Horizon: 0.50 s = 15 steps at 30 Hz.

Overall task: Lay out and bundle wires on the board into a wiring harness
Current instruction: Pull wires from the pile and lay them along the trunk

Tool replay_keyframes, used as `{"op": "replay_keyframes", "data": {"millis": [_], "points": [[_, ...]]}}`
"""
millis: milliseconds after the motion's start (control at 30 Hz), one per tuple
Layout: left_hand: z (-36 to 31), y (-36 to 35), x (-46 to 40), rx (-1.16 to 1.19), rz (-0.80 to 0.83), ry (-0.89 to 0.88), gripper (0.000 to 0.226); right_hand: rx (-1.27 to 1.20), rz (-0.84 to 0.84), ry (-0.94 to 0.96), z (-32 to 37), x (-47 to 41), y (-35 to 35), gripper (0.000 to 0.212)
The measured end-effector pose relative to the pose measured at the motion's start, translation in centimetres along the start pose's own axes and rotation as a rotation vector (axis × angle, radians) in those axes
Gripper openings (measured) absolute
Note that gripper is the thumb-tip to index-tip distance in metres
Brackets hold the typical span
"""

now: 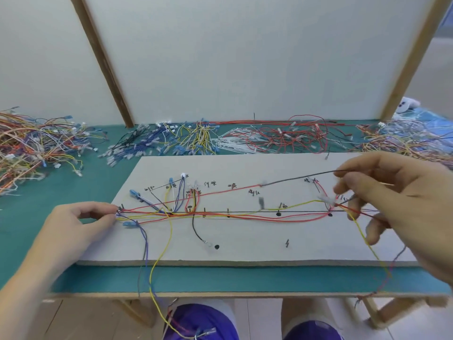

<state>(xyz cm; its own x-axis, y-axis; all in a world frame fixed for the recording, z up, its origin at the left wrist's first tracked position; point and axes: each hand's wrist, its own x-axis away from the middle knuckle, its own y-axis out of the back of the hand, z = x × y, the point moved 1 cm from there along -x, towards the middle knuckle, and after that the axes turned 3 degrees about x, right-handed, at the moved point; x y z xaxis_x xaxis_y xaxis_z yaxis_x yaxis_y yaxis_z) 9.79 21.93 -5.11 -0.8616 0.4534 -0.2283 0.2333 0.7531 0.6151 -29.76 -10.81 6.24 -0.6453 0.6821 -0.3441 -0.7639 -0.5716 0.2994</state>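
A grey harness board [245,241] lies on the green table, with pegs, black dots and handwritten labels. Red, yellow, blue and black wires [245,215] run along its drawn centre line. My left hand [81,219] pinches the wire ends at the board's left peg. My right hand [397,202] hovers over the board's right end and pinches a dark wire [301,176] that stretches left to a joint with a red wire. More red and yellow strands pass through its fingers. Yellow and blue wires [157,261] hang off the front edge.
Piles of loose wires line the back of the table: mixed colours [31,146] at left, blue and yellow [171,141] in the middle, red [291,138] and orange [402,138] at right. White panels with wooden posts stand behind. My knees show below the table edge.
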Motion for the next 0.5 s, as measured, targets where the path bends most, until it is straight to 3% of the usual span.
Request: {"op": "replay_keyframes", "data": {"millis": [100,233,500], "points": [[1.5,0.2,-0.7,-0.038,0.002,0.033,0.039,-0.116,0.07,-0.061,0.3,0.5,-0.2,0.008],[3.8,0.5,-1.6,-0.084,-0.003,0.033,0.052,-0.267,0.237,-0.138,1.2,1.3,-0.6,0.023],[6.9,0.8,-3.3,-0.111,0.018,0.033,0.057,-0.479,0.313,-0.269,1.7,2.0,-1.0,0.023]]}}
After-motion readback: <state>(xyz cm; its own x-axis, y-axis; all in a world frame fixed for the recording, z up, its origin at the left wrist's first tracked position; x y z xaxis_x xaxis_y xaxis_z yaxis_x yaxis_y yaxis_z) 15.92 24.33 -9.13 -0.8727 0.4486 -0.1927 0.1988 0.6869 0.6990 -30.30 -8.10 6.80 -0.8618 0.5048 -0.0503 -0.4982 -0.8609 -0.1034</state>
